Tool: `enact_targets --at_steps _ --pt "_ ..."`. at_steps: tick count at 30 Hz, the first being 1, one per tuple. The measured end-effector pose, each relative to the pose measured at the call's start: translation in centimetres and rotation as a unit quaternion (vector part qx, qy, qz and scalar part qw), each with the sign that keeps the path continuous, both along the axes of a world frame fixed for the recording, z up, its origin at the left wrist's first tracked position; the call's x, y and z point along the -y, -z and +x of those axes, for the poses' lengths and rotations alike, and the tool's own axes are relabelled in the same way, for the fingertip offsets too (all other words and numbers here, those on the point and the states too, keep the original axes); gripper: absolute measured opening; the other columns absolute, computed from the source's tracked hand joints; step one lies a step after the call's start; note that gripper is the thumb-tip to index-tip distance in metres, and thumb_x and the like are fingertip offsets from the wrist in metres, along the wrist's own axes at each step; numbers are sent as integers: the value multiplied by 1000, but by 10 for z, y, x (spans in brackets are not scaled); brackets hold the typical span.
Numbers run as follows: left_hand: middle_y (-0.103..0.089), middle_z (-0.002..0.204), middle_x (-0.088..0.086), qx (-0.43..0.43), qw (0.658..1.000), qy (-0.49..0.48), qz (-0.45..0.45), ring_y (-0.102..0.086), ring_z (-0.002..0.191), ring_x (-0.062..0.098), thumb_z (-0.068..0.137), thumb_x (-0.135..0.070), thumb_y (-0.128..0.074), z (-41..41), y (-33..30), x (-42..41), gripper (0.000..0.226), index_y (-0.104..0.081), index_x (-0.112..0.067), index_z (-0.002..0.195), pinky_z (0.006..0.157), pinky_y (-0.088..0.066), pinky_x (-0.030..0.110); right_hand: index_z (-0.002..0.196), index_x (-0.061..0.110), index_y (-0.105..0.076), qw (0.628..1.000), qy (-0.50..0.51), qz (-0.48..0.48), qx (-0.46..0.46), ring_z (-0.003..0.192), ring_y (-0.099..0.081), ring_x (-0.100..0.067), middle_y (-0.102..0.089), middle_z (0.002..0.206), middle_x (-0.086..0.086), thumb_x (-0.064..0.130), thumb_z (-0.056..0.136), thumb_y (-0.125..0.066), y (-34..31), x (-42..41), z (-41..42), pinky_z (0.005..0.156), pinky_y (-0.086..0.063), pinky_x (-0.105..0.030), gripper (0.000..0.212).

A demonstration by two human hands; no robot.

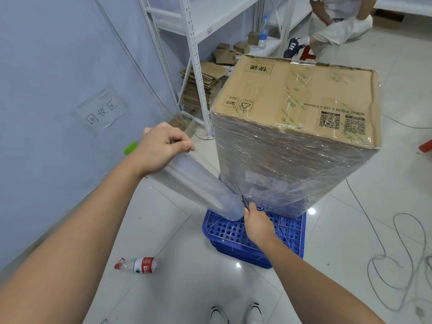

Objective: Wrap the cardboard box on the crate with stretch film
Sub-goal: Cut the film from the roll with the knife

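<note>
A tall cardboard box (297, 94) stands on a blue perforated crate (233, 232), its sides covered in layers of clear stretch film. My left hand (161, 146) grips the top of a stretch film roll (198, 185), which slants down toward the box's lower left corner. My right hand (257, 225) holds small dark scissors (243, 199) low by the crate, with the blades at the film where it runs from roll to box.
A plastic bottle with a red label (140, 265) lies on the tiled floor at the lower left. White metal shelving (194, 54) with flattened cardboard stands behind. A crouching person (332, 26) is at the back right. Loose cable (397, 253) snakes over the floor on the right.
</note>
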State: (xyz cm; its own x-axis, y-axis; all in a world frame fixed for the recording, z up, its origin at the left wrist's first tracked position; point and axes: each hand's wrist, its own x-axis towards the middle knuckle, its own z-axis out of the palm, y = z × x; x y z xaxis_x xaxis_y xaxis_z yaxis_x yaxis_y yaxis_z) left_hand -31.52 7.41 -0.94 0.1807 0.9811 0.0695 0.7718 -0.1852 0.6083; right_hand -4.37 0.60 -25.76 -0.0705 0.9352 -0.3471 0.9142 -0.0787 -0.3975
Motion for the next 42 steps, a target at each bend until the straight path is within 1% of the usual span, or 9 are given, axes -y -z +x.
enact_targets --at_steps 4,8,12,15,21,25,28,32,42 --pt "-69 79 -25 6 1000 -5 9 -47 98 -7 83 -44 -59 -1 4 2 18 -74 -47 73 100 -23 37 114 14 -40 999 -17 -13 48 55 -44 -19 -49 69 0 39 107 -25 18 23 20 46 -32 -34 30" --pt "-73 86 -7 8 1000 -6 19 -47 99 -4 82 -45 -60 2 4 2 13 -69 -48 74 90 -19 32 114 15 -40 998 -1 -40 53 59 -49 -21 -51 70 0 39 107 -25 25 39 29 53 -37 -35 30" --pt "-71 82 -14 6 1000 -8 15 -48 99 3 82 -44 -60 4 2 2 13 -69 -48 74 92 -20 32 112 12 -41 1000 8 -27 10 60 -47 -21 -50 73 -3 36 107 -26 19 10 12 50 -33 -35 30" --pt "-67 79 -30 -3 1000 -11 9 -47 97 -5 82 -44 -58 5 1 2 13 -68 -47 74 88 -17 30 112 11 -42 1000 6 -28 -3 63 -49 -23 -51 74 -4 35 107 -27 16 0 6 49 -32 -35 28" --pt "-65 80 -35 -3 1000 -20 0 -47 97 -5 83 -44 -59 -4 1 8 18 -71 -50 70 91 -18 32 115 15 -38 997 16 -62 51 55 -44 -17 -49 69 -1 37 107 -25 37 40 25 50 -35 -35 27" --pt "-67 82 -34 1 1000 -28 -5 -48 97 -4 83 -46 -59 -9 2 13 17 -74 -44 74 106 -27 47 112 15 -38 996 24 -76 50 55 -45 -17 -50 68 0 38 107 -24 40 47 29 53 -39 -36 27" --pt "-67 83 -33 6 1000 -23 -6 -48 96 -5 81 -52 -58 -12 2 15 14 -71 -56 82 109 -30 54 114 13 -39 998 15 -50 35 55 -47 -18 -51 69 -2 37 107 -25 35 26 18 47 -35 -35 28" --pt "-65 81 -36 -2 1000 -24 2 -47 96 -6 84 -44 -58 -8 4 16 18 -73 -41 74 110 -27 51 121 11 -39 998 10 -48 24 58 -47 -20 -55 77 -6 35 108 -25 34 3 12 45 -31 -34 30" --pt "-65 80 -35 -8 1000 -28 2 -47 95 -6 84 -42 -58 -7 5 17 16 -70 -41 74 103 -23 39 116 15 -39 995 11 -81 57 64 -52 -23 -50 72 -1 39 107 -24 60 44 47 58 -45 -38 30"
